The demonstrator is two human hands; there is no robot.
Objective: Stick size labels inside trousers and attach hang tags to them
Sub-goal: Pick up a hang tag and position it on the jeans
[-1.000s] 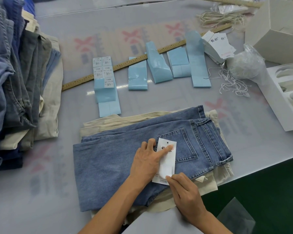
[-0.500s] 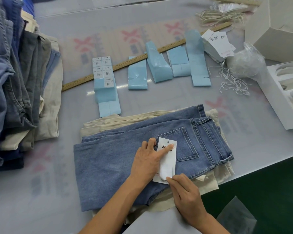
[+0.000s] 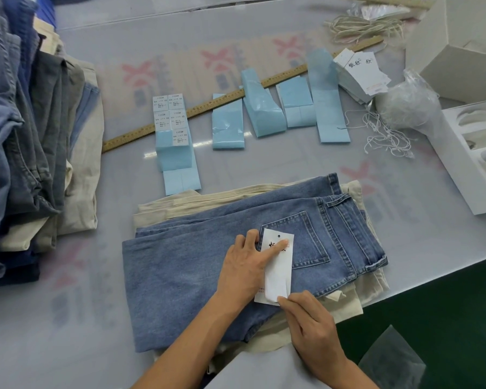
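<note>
Pinning the tag (image 3: 278,265) flat on the jeans (image 3: 236,265) under your left hand's (image 3: 244,265) straight fingers, your right hand (image 3: 309,318) pinches its near end, seemingly smoothing a label on; next, string it.

Blue denim jeans (image 3: 197,265); white hang tag (image 3: 278,265); pale-blue label sheets (image 3: 227,127).

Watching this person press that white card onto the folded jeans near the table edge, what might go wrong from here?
The hang tag lies loose on the blue jeans, held only by the left hand fingers, so it could slide or go on crooked as the right hand works its lower edge. The jeans pile overhangs the table edge and might slip off. The loose strings nearby look easy to tangle.
</note>
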